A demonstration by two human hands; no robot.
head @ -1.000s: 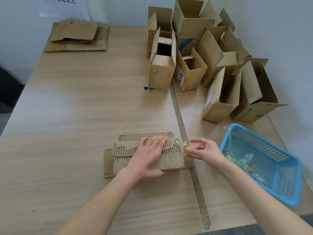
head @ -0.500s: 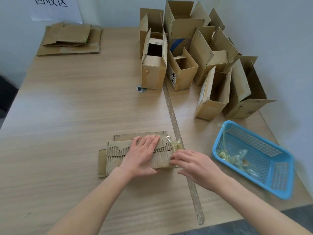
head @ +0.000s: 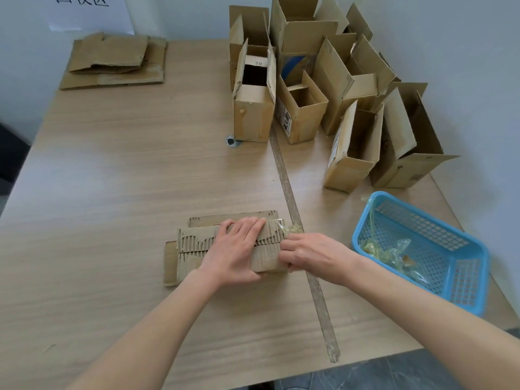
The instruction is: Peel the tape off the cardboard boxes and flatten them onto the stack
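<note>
A flattened cardboard box (head: 194, 247) with torn, ribbed top paper lies on the table near me. My left hand (head: 236, 249) presses flat on it, thumb tucked at its near edge. My right hand (head: 309, 256) grips the box's right end, fingers curled at the edge. A crumpled bit of clear yellowish tape (head: 291, 229) sticks out at the box's right far corner, just above my right hand. The stack of flattened cardboard (head: 112, 63) lies at the table's far left corner.
Several open upright cardboard boxes (head: 309, 88) crowd the far right. A blue plastic basket (head: 461, 266) holding peeled tape sits at the right edge. A long tape strip (head: 298, 226) runs down the table seam. A small round hole (head: 231, 141) is near the boxes.
My right hand, which pinched the tape at the box's far right corner, moved down and now grips the box's right end. My left hand stayed pressed on the cardboard.
</note>
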